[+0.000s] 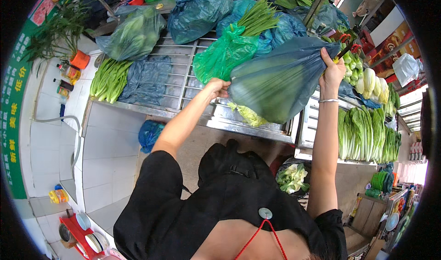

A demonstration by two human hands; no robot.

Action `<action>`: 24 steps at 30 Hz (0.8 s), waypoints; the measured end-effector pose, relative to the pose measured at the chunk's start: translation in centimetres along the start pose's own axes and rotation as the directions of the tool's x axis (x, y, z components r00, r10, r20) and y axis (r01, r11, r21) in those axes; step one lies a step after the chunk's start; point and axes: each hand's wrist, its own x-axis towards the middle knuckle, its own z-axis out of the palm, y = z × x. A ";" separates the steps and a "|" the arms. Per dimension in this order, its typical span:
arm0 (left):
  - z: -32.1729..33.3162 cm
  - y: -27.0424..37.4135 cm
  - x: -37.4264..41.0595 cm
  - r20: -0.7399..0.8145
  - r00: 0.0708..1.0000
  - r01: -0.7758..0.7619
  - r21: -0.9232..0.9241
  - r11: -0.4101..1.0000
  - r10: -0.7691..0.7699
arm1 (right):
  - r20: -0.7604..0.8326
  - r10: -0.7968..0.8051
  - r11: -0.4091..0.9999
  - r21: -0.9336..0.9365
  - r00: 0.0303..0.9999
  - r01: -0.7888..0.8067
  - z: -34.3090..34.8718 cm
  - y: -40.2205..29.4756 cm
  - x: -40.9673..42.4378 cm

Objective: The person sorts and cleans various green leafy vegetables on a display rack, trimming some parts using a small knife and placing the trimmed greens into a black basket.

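Observation:
A large blue translucent plastic bag [275,81] with leafy greens showing dimly through it hangs over the front of the metal rack. My right hand [332,68] grips its gathered upper end. At its left edge, my left hand [218,88] has its fingers closed on the plastic. Just behind my left hand lies a green plastic bag [220,58] with long thin green stalks [260,19] sticking out. Loose pale leaves [249,114] lie below the blue bag on the rack's front. Red-handled scissors [346,43] are close to my right hand, partly hidden.
The slatted metal rack [175,62] also holds bundled green stems [109,79], a flattened blue bag [146,81] and other filled bags [200,15]. Leafy greens [361,134] and Chinese cabbages [370,82] stand to the right. Below are a bag of leaf scraps [293,179] and a blue bag [150,136].

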 end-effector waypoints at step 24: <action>4.0 11.5 -4.5 -0.140 0.479 -0.433 0.821 0.372 0.867 | -0.200 -0.018 0.988 -0.157 0.980 -0.014 -1.5 -1.2 -2.1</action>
